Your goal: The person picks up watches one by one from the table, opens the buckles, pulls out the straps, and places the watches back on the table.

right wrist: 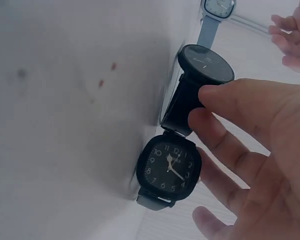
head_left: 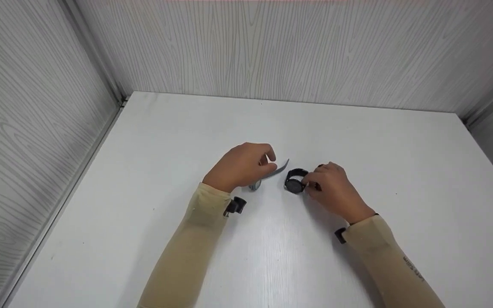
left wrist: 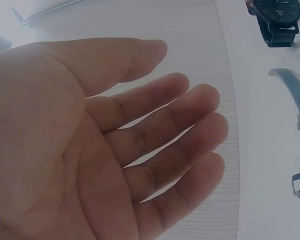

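Observation:
A round black wristwatch (head_left: 294, 185) stands on the white table with its strap looped. My right hand (head_left: 334, 188) pinches its strap beside the case with thumb and forefinger; the thumb (right wrist: 220, 95) is close to the dial in the right wrist view. A second black watch (right wrist: 169, 167), with a squarish face and white numerals, sits beside the round one, mostly hidden by the right hand in the head view. My left hand (head_left: 246, 164) hovers with loosely extended fingers, palm bare in the left wrist view. Below it lies a grey-blue watch (head_left: 277, 171), its case partly covered.
The white tabletop (head_left: 195, 124) extends around both hands. Wood-grain panels (head_left: 255, 47) rise at the back and sides. Dark camera mounts (head_left: 236, 205) sit on both sleeved wrists, close above the table.

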